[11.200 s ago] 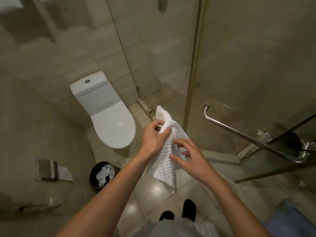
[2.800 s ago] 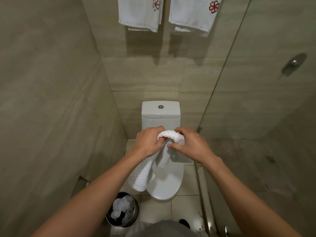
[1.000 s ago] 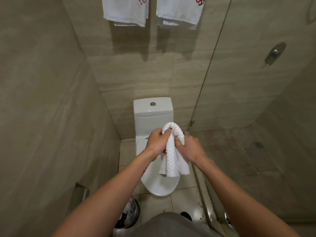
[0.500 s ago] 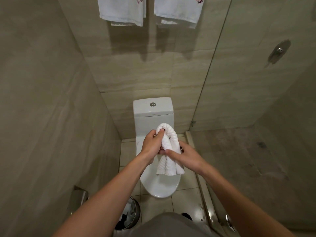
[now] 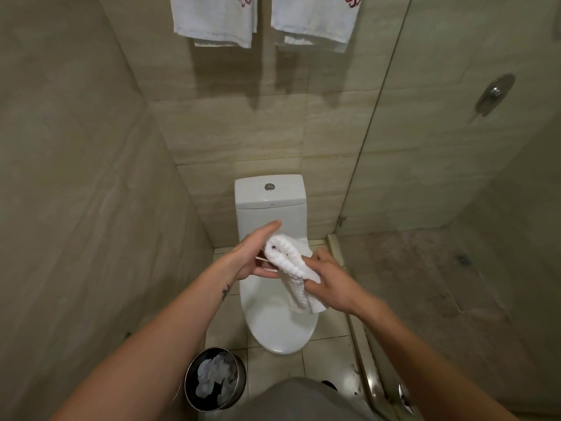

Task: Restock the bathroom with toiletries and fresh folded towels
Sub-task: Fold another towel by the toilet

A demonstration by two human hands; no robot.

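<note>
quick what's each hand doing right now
Left hand: open, fingers straight, flat against the towel.
Right hand: shut on the towel, pinching its folded part.

Beige stone-look walls [image 5: 91,177] closed round my white toilet [image 5: 273,323], pale floor tiles [image 5: 331,357] and what seemed glass [image 5: 455,147].

White waffle-textured cloth towel [image 5: 291,268], ribbed and matt. Toilet [image 5: 273,323] glossy white ceramic, smooth; chrome flush button [image 5: 269,187] shiny. Walls [image 5: 243,129] beige stone-look tile, smooth with low sheen. Floor tiles [image 5: 331,357] glossy, reflective. Waste bin [image 5: 239,381] polished metal, crumpled paper inside. Hanging towels [image 5: 212,19] matt white terry cloth, red embroidery. Shower partition [image 5: 455,147] clear glass. Shower floor [image 5: 425,284] rougher, mottled stone.
</note>
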